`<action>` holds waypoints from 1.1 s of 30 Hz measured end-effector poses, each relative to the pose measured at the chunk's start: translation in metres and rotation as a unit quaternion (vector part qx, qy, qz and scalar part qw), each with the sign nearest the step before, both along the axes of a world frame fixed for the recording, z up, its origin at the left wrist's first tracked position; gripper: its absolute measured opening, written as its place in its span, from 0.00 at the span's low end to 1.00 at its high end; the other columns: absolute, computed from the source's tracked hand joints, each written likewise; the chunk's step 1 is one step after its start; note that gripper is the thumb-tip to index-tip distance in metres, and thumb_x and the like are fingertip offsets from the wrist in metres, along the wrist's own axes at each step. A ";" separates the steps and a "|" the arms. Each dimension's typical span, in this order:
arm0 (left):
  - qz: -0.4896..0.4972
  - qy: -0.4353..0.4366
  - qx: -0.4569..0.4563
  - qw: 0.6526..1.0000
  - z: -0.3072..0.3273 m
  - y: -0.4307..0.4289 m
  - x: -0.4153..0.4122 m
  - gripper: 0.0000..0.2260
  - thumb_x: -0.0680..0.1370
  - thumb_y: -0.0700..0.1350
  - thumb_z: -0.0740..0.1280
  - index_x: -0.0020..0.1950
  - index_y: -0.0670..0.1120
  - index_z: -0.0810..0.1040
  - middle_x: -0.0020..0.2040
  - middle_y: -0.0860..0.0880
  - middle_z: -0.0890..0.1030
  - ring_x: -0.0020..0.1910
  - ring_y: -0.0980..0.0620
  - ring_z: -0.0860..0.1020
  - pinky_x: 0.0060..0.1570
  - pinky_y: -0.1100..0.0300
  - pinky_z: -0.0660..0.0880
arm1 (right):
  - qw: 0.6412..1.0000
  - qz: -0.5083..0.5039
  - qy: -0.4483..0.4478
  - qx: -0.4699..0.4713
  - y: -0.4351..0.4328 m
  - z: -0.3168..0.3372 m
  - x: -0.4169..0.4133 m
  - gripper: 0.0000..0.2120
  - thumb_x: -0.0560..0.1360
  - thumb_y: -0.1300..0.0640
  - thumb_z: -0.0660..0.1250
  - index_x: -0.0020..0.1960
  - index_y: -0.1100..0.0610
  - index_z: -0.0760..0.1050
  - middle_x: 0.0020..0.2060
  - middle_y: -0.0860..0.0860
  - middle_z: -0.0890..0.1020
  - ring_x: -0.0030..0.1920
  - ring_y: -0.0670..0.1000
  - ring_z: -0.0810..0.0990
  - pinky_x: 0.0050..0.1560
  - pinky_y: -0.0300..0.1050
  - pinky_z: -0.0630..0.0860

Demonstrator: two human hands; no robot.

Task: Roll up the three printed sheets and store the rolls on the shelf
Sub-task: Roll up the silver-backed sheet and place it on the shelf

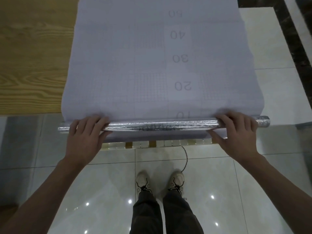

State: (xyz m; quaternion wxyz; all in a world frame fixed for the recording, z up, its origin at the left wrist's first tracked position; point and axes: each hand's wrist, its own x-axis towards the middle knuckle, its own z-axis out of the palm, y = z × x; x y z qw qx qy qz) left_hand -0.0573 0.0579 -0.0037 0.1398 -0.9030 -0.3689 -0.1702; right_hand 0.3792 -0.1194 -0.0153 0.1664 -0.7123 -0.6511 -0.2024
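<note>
Gripping shiny silver foil roll (158, 126) with left hand (84, 135) and right hand (236, 132) at near edge of pale gridded sheet (148, 65).

Light: dim, cool indoor; ceiling lamps show as small glints on glossy floor (211, 196).
Glare: bright streak along roll (160, 124).
Shadow: soft, beneath roll.
Focus: slight blur thru-out; sheet (152, 65) print faint.
Edges: wide-angle bend l/r.

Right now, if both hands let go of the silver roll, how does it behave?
The roll is a thin round tube, so it would likely roll or spring open; only left hand and right hand grip it. The flat sheet looks floppy: its edges ripple. Foil face may be slippery.
</note>
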 end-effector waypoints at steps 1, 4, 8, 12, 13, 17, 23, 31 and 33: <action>-0.002 -0.003 0.002 1.000 0.001 0.001 0.000 0.13 0.82 0.51 0.65 0.61 0.44 0.77 0.55 0.42 0.81 0.52 0.40 0.78 0.52 0.46 0.69 | 1.000 -0.003 -0.002 -0.006 0.001 0.000 0.002 0.22 0.77 0.40 0.69 0.59 0.58 0.79 0.56 0.56 0.81 0.57 0.58 0.77 0.57 0.55 0.67; -0.014 -0.010 -0.013 1.000 0.006 0.003 0.001 0.17 0.81 0.55 0.66 0.61 0.43 0.78 0.56 0.41 0.80 0.54 0.39 0.77 0.54 0.46 0.69 | 1.000 0.005 0.001 -0.010 0.003 0.001 0.005 0.17 0.79 0.43 0.68 0.57 0.57 0.77 0.55 0.54 0.82 0.58 0.56 0.76 0.59 0.55 0.66; -0.006 0.005 -0.003 1.000 0.009 0.008 0.002 0.18 0.81 0.55 0.65 0.66 0.46 0.78 0.57 0.40 0.79 0.52 0.38 0.78 0.53 0.45 0.69 | 1.000 0.004 0.002 0.003 0.007 0.003 0.002 0.16 0.79 0.46 0.68 0.57 0.57 0.78 0.55 0.55 0.81 0.55 0.57 0.77 0.57 0.55 0.67; -0.013 -0.003 0.010 1.000 0.010 0.010 0.002 0.13 0.82 0.51 0.66 0.61 0.44 0.78 0.56 0.42 0.81 0.52 0.40 0.78 0.53 0.46 0.69 | 1.000 -0.010 0.010 -0.003 0.005 0.005 -0.001 0.21 0.79 0.44 0.67 0.66 0.57 0.76 0.59 0.56 0.79 0.58 0.59 0.79 0.59 0.56 0.68; -0.014 -0.008 0.015 1.000 0.010 0.011 0.003 0.12 0.82 0.50 0.66 0.59 0.44 0.78 0.56 0.43 0.81 0.52 0.40 0.78 0.53 0.47 0.69 | 1.000 -0.002 0.013 -0.001 0.004 0.006 0.000 0.23 0.78 0.43 0.68 0.67 0.56 0.75 0.60 0.57 0.79 0.59 0.60 0.78 0.60 0.57 0.68; -0.019 -0.018 0.009 1.000 0.015 0.014 0.006 0.10 0.82 0.49 0.65 0.58 0.43 0.79 0.55 0.44 0.82 0.52 0.40 0.79 0.52 0.47 0.69 | 1.000 0.008 0.025 0.000 0.009 0.013 0.003 0.15 0.77 0.47 0.71 0.59 0.54 0.77 0.59 0.59 0.78 0.61 0.61 0.77 0.59 0.57 0.68; -0.003 -0.010 -0.014 1.000 0.021 0.016 0.007 0.19 0.81 0.54 0.66 0.65 0.43 0.78 0.55 0.40 0.79 0.53 0.37 0.77 0.52 0.45 0.69 | 1.000 0.005 -0.015 -0.019 0.016 0.025 0.005 0.15 0.80 0.51 0.68 0.64 0.55 0.78 0.56 0.55 0.80 0.59 0.59 0.76 0.59 0.56 0.68; -0.006 -0.023 -0.021 0.999 0.041 0.023 0.019 0.11 0.83 0.48 0.64 0.60 0.43 0.78 0.55 0.43 0.80 0.53 0.39 0.79 0.55 0.46 0.70 | 0.999 0.003 0.025 -0.040 0.030 0.047 0.001 0.16 0.82 0.51 0.64 0.66 0.57 0.77 0.62 0.58 0.78 0.62 0.61 0.77 0.65 0.56 0.66; 0.004 -0.020 -0.041 0.999 0.041 0.021 0.021 0.14 0.82 0.49 0.64 0.62 0.41 0.78 0.59 0.40 0.79 0.56 0.38 0.77 0.57 0.45 0.70 | 0.998 -0.006 0.024 -0.060 0.032 0.050 0.000 0.22 0.81 0.44 0.64 0.68 0.57 0.75 0.60 0.58 0.78 0.59 0.60 0.76 0.62 0.57 0.67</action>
